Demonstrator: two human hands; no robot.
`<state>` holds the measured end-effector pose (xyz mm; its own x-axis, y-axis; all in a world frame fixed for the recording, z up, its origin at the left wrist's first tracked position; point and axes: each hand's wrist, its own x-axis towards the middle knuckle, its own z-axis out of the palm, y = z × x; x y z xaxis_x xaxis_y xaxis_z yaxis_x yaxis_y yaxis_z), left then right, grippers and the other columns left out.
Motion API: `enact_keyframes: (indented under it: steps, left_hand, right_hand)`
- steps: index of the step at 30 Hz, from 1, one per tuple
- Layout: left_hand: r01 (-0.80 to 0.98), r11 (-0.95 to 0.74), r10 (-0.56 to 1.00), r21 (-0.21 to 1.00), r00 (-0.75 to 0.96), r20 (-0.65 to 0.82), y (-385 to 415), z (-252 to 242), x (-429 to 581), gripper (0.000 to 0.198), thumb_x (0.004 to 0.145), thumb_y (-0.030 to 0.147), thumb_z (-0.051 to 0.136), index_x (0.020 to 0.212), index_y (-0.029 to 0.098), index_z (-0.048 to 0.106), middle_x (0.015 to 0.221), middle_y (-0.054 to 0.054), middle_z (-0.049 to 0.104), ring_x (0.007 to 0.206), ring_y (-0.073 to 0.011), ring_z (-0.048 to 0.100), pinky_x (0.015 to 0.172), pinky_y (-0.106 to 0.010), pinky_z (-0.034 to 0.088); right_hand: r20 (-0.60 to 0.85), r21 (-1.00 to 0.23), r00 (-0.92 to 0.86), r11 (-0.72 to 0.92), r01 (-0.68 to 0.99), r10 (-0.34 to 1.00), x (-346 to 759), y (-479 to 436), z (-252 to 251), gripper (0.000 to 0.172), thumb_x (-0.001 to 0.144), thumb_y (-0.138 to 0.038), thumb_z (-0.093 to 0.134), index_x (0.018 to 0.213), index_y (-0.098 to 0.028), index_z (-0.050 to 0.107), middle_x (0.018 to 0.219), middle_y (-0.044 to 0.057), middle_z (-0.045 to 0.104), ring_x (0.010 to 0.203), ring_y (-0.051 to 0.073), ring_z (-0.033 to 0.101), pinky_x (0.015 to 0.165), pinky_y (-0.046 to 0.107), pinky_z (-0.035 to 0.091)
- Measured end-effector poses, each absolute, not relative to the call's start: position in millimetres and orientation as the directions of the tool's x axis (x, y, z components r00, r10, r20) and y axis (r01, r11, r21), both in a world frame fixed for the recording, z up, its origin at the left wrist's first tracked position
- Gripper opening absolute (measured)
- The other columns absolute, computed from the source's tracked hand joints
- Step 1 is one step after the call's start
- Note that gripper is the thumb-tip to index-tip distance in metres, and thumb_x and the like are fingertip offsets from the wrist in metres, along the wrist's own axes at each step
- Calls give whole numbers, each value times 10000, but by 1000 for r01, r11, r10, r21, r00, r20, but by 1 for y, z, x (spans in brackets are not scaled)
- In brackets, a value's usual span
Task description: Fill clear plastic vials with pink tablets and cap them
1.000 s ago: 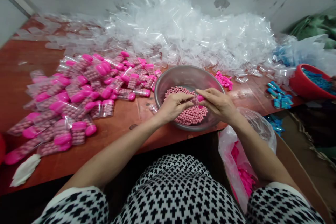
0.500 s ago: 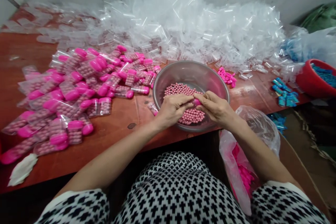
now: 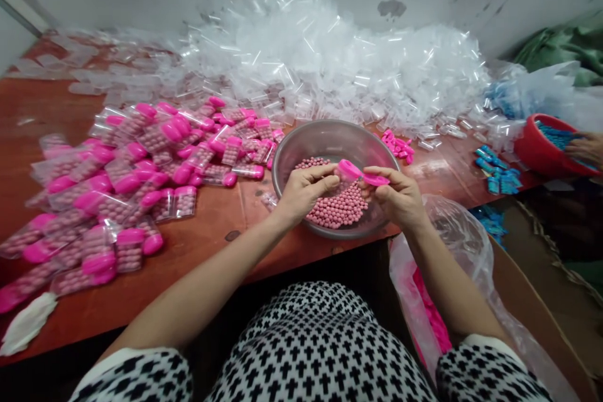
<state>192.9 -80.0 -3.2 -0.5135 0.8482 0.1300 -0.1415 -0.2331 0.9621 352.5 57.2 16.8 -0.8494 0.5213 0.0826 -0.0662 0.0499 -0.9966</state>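
Above the metal bowl (image 3: 292, 138), my left hand (image 3: 306, 188) pinches a small clear plastic container (image 3: 333, 183) with a pink top piece (image 3: 349, 170). My right hand (image 3: 394, 193) is closed on a pink cap (image 3: 375, 180), its edge close to that top piece. Whether cap and top piece are joined I cannot make out. Under both hands, pink beads (image 3: 340, 210) lie in the bowl. A large pile of bead-filled containers with pink caps (image 3: 129, 183) covers the table to the left.
Empty clear containers (image 3: 301, 50) are heaped along the wall. Loose pink caps (image 3: 397, 146) and blue pieces (image 3: 498, 169) lie right of the bowl. Another person's hand (image 3: 586, 149) reaches into a red basin (image 3: 532, 147). A plastic bag (image 3: 459, 232) holds pink pieces below the table edge.
My hands have drawn apart, and the pink cap now stands away from the container's top piece. Another person's hand has appeared at the red basin. The view has tilted slightly upward.
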Motion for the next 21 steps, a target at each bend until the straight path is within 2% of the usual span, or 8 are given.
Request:
enact_keyframes:
  steps: [1, 3, 5, 7, 9, 11, 16, 21]
  left_hand:
    - [-63, -250, 845, 966, -501, 186, -81, -3, 193, 363, 725, 413, 783, 1005, 181, 788, 971, -68, 772, 852, -210, 698, 797, -350, 582]
    - [107, -287, 837, 952, -455, 304, -81, -2, 194, 269, 765, 381, 754, 963, 205, 799, 980, -67, 776, 900, -218, 695, 866, -360, 553]
    - [235, -313, 820, 920, -422, 387, -81, -2, 195, 200, 787, 355, 738, 930, 232, 804, 967, -62, 778, 940, -223, 681, 924, -377, 518]
    - [297, -322, 805, 899, -414, 425, -81, -3, 196, 165, 798, 340, 733, 919, 253, 804, 949, -53, 780, 980, -226, 658, 968, -397, 487]
    - [317, -318, 796, 893, -423, 433, -81, -5, 198, 153, 808, 323, 727, 929, 266, 801, 958, -46, 780, 1012, -226, 635, 992, -411, 468]
    - [332, -310, 793, 891, -426, 435, -81, -7, 198, 155, 819, 297, 720, 951, 270, 797, 993, -44, 779, 1015, -222, 619, 1000, -418, 459]
    - [415, -296, 764, 861, -439, 474, -83, -7, 200, 174, 848, 259, 686, 986, 274, 791, 1049, -39, 773, 960, -218, 580, 972, -427, 457]
    - [517, -210, 745, 830, -465, 479, -85, -5, 198, 188, 864, 268, 650, 987, 281, 790, 987, -35, 776, 941, -223, 583, 950, -438, 466]
  right_hand:
    - [59, -998, -836, 6, -67, 545, 351, 58, 16, 522, 641, -572, 821, 1001, -211, 710, 843, 53, 733, 666, 167, 674, 665, 330, 593]
    - [8, -996, -841, -69, -54, 541, 345, 59, 15, 528, 569, -582, 855, 905, -203, 707, 841, 40, 721, 631, 142, 648, 622, 297, 586]
    - [-66, -985, -891, -174, -15, 450, 339, 60, 17, 554, 558, -554, 870, 956, -209, 697, 955, 42, 716, 717, 142, 665, 645, 281, 594]
    - [-154, -950, -945, -307, 61, 289, 335, 60, 20, 587, 615, -527, 849, 1083, -220, 671, 1051, 52, 703, 850, 169, 683, 729, 324, 613]
    - [-210, -903, -965, -408, 132, 154, 334, 60, 21, 572, 682, -491, 811, 1153, -211, 646, 1069, 64, 701, 915, 192, 684, 798, 389, 615]
    - [-236, -868, -967, -469, 163, 99, 333, 59, 22, 527, 709, -435, 792, 1155, -194, 647, 1053, 68, 708, 927, 200, 682, 826, 417, 611]
    - [-243, -829, -960, -544, 129, 142, 325, 54, 17, 446, 664, -357, 790, 1050, -159, 685, 948, 67, 728, 878, 205, 684, 858, 432, 595]
    - [-265, -803, -945, -587, 105, 194, 313, 46, 12, 384, 652, -342, 778, 986, -174, 690, 898, 48, 730, 778, 180, 669, 834, 432, 598]
